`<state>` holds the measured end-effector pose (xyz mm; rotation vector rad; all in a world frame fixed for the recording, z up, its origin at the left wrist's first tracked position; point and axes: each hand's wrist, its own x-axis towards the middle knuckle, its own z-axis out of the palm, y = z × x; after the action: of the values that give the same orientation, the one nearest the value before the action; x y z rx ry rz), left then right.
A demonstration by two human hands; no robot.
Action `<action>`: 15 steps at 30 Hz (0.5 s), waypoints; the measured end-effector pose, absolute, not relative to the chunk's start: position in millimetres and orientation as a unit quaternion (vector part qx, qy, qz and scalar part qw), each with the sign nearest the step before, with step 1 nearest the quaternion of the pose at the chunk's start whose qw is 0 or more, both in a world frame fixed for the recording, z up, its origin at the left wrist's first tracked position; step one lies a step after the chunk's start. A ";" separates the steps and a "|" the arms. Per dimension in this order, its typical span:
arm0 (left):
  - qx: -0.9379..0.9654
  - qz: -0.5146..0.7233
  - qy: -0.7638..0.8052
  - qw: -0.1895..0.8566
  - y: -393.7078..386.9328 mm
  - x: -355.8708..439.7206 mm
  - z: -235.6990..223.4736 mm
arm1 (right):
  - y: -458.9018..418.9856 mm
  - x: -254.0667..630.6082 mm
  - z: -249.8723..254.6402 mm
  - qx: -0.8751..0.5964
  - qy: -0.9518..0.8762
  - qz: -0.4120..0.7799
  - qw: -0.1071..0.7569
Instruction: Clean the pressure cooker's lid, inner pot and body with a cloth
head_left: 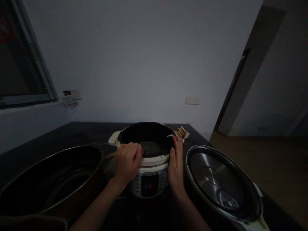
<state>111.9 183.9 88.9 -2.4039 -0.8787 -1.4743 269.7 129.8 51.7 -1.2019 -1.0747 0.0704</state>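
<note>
Cooker (150,183), one unit: left hand (128,162) curled tight at its rim, right hand (176,166) lay straight-fingered alongside. One pot (79,195), one lid (213,175) bounded side room.

My bare left forearm (102,200) slants up and inward from the bottom of my view, and my bare right forearm (190,208) leans in to meet it. My bare left hand (127,160) is curled, knuckles uppermost, fingertips hidden, thumb (139,151) lying on the inner side. My bare right hand (176,165) stands upright and unfolded, fingers (178,145) pointing upward, well apart from the left.
</note>
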 end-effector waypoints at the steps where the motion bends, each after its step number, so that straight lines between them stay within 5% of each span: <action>1: -0.809 -0.498 -0.297 0.095 183.7 111.9 89.1 | 124.8 262.0 46.7 -0.539 -0.467 0.047 0.699; 15: -0.804 -0.510 -0.296 0.081 183.8 112.6 86.4 | 40.5 234.5 -7.8 -0.537 -0.343 0.334 0.694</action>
<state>112.6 183.8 86.4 -2.4018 -0.8838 -1.5236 234.5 40.5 -7.8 -1.1990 -0.7651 0.7465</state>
